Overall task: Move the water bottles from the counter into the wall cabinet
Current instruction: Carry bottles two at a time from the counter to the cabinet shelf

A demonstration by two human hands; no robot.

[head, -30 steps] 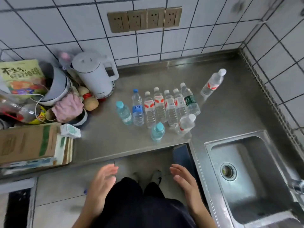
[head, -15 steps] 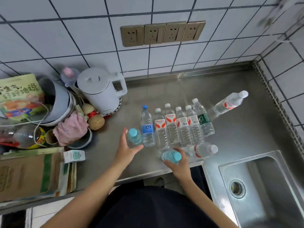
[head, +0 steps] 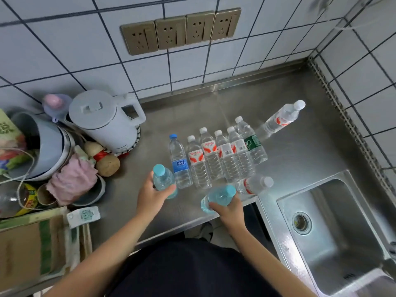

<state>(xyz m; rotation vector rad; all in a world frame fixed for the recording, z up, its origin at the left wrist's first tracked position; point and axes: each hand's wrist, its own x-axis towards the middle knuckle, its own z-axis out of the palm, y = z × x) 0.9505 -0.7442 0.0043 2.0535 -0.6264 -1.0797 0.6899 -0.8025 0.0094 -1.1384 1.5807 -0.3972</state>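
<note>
While both forearms reach over the front edge of the steel bench (head: 300, 151), the left hand (head: 150, 195) grips a small teal-capped bottle (head: 164, 181), which stands upright with the fingers (head: 166, 189) curled round its body. The right hand (head: 229, 209) holds a second teal-capped bottle (head: 218, 198), tilted with its cap to the right, and the fingers are wrapped round its lower half. Just beyond it, a white-capped red-label bottle (head: 255, 185) points toward the sink (head: 334, 232). Farther back, a blue-label bottle (head: 180, 161), four red-label bottles (head: 198, 161) and a green-label bottle (head: 252, 144) stand packed in a row. A lone red-label bottle (head: 282, 118) sits apart near the corner. At far left a white kettle (head: 107, 123) stands by the tiled wall, below four sockets (head: 180, 31).
</note>
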